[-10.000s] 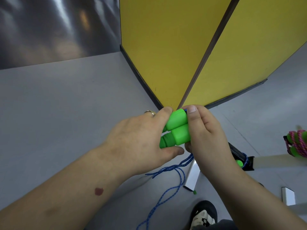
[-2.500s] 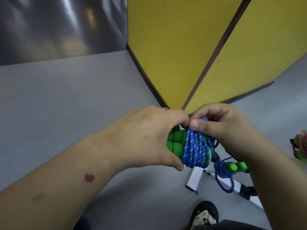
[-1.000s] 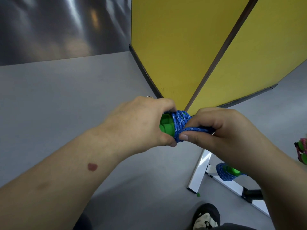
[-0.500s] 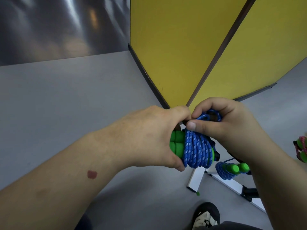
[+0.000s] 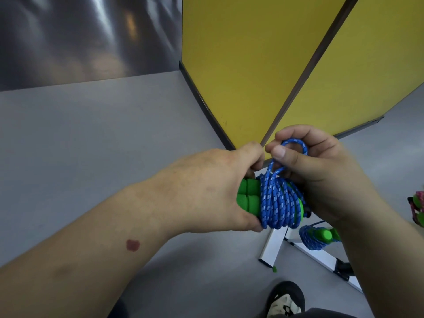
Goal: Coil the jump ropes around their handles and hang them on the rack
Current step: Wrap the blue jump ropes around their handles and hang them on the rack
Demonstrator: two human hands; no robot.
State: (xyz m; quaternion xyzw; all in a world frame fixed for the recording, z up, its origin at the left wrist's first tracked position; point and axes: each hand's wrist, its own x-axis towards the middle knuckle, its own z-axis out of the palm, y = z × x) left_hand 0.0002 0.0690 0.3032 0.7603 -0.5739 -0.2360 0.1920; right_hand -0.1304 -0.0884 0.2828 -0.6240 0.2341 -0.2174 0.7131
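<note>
Two green foam handles lie side by side, with blue speckled rope wound around them in several turns. My left hand grips the bare handle ends from the left. My right hand pinches a small loop of the rope's tail above the coil, thumb against forefinger. Another coiled blue rope with green handles hangs on the white rack below my right wrist. A pink rope bundle shows at the right edge.
Yellow folding panels stand straight ahead, meeting at a dark hinge line. Grey floor spreads to the left. My shoe is at the bottom, close to the rack's foot.
Over ten seconds the loose blue rope went from trailing to the floor to being wound on the handles. In the last half second my right hand drew the tail loop up above the coil.
</note>
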